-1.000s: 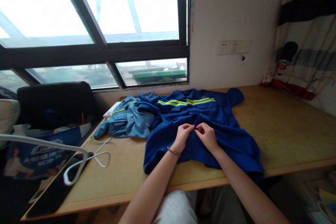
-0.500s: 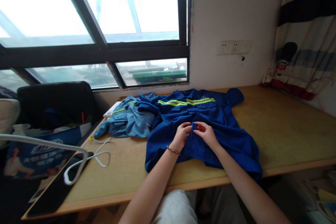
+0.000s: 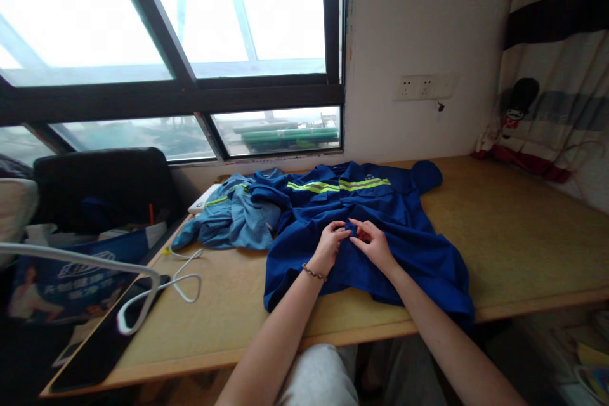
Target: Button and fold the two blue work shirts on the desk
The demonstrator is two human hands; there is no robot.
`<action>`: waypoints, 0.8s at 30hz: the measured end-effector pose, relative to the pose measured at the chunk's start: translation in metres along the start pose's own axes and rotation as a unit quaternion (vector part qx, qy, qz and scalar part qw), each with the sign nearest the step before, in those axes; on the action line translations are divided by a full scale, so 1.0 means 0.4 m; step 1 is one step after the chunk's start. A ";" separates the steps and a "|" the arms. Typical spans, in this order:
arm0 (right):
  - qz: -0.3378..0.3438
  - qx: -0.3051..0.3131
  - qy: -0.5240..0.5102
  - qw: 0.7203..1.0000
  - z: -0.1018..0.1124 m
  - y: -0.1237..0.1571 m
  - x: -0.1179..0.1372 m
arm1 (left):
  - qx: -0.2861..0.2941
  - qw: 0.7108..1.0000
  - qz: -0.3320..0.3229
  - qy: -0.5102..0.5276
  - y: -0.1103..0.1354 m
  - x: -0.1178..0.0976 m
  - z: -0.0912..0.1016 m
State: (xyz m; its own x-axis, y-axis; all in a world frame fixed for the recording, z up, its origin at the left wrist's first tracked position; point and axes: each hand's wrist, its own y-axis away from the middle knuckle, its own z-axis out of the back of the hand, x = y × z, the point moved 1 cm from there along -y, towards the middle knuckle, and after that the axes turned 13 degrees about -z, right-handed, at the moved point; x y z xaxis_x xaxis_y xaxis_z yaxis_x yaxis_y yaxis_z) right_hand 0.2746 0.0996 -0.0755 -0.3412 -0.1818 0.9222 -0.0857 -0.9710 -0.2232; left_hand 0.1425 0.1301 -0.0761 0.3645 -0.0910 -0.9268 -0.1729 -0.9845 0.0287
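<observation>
A dark blue work jacket (image 3: 404,254) with yellow-and-grey reflective strips lies spread on the table, its collar toward the window. Both hands meet at the jacket's front, along its middle. My left hand (image 3: 332,242), with a beaded bracelet at the wrist, pinches the cloth between thumb and fingers. Close beside it, my right hand (image 3: 372,240) pinches the same front edge from the other side. A small fold of blue cloth stands up between the fingertips. Whether a button or snap lies in that fold is too small to tell.
A lighter blue garment (image 3: 238,219) lies crumpled against the jacket's left sleeve. On the table's left are a white cable (image 3: 190,279) and a black flat pad (image 3: 109,336). A black chair (image 3: 104,184) with bags stands left. Wall sockets (image 3: 425,87) sit above the table.
The fingertips have shifted slightly on the jacket's front, and the right fingers sit a little more apart. The jacket and other things stay in place.
</observation>
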 end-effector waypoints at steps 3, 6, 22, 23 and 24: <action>-0.002 0.002 0.003 1.000 0.000 0.001 -0.002 | -0.002 1.000 -0.007 0.024 -0.003 -0.001 -0.001; -0.025 0.018 -0.015 0.999 -0.001 -0.002 -0.010 | -0.003 0.998 -0.024 0.052 -0.006 -0.003 -0.004; 0.090 -0.008 0.170 0.981 0.009 0.045 0.081 | 0.020 0.995 -0.028 0.092 -0.027 -0.023 0.023; 0.109 0.016 0.199 0.974 0.003 0.049 0.086 | 0.023 0.995 -0.031 0.091 -0.031 -0.024 0.028; 0.122 0.033 0.225 0.966 -0.003 0.050 0.087 | 0.029 0.995 -0.033 0.089 -0.033 -0.026 0.032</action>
State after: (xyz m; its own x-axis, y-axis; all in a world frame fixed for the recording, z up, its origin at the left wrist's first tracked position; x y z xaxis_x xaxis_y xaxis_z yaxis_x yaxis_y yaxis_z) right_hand 0.2601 0.0739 -0.0484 -0.7170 -0.3354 0.6111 0.1030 -0.9180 -0.3829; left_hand 0.1294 0.1460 -0.0718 0.5319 -0.0570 -0.8449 -0.1933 -0.9796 -0.0557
